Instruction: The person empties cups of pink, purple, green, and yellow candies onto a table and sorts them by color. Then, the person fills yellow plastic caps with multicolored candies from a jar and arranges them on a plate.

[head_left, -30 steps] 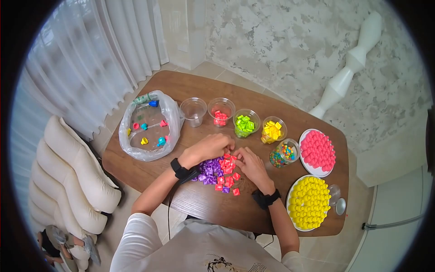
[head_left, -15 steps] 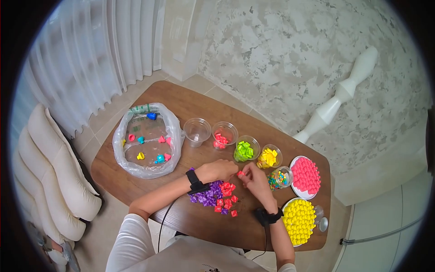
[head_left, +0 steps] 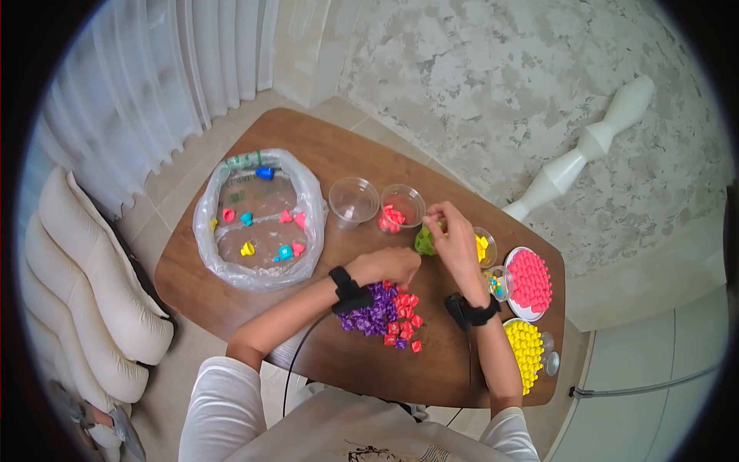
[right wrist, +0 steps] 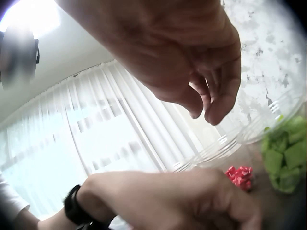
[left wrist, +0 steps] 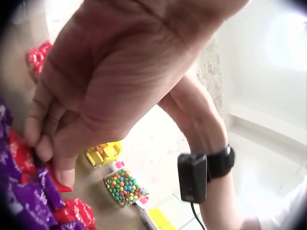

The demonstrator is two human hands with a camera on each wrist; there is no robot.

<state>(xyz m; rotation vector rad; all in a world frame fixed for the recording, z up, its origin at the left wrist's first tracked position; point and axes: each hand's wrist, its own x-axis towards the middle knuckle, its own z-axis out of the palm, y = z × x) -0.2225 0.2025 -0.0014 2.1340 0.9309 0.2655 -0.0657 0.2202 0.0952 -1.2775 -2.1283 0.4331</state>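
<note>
My left hand [head_left: 389, 266] reaches over the upper edge of a pile of purple packets [head_left: 369, 312] and red packets [head_left: 406, 329]. In the left wrist view, its thumb and fingers pinch a red packet [left wrist: 60, 183] at the pile. Raised over the row of clear cups, my right hand [head_left: 456, 239] partly covers the cup of green packets [head_left: 425, 242]. A gap shows between its thumb and fingertips [right wrist: 204, 117] in the right wrist view, with nothing held. Left of it stands the cup of red packets [head_left: 392, 219].
A bare-bottomed clear cup [head_left: 353, 202] stands beside a plastic bag [head_left: 308, 262] holding small coloured pieces. To the right are the yellow-packet cup [head_left: 482, 246], a jar of coloured candies [head_left: 499, 283], a plate of pink pieces [head_left: 531, 281] and yellow pieces [head_left: 524, 350].
My right hand has moved from beside the left hand up over the cups; the red packet it pinched no longer shows in it. My left hand has stayed near the pile. The head view has shifted.
</note>
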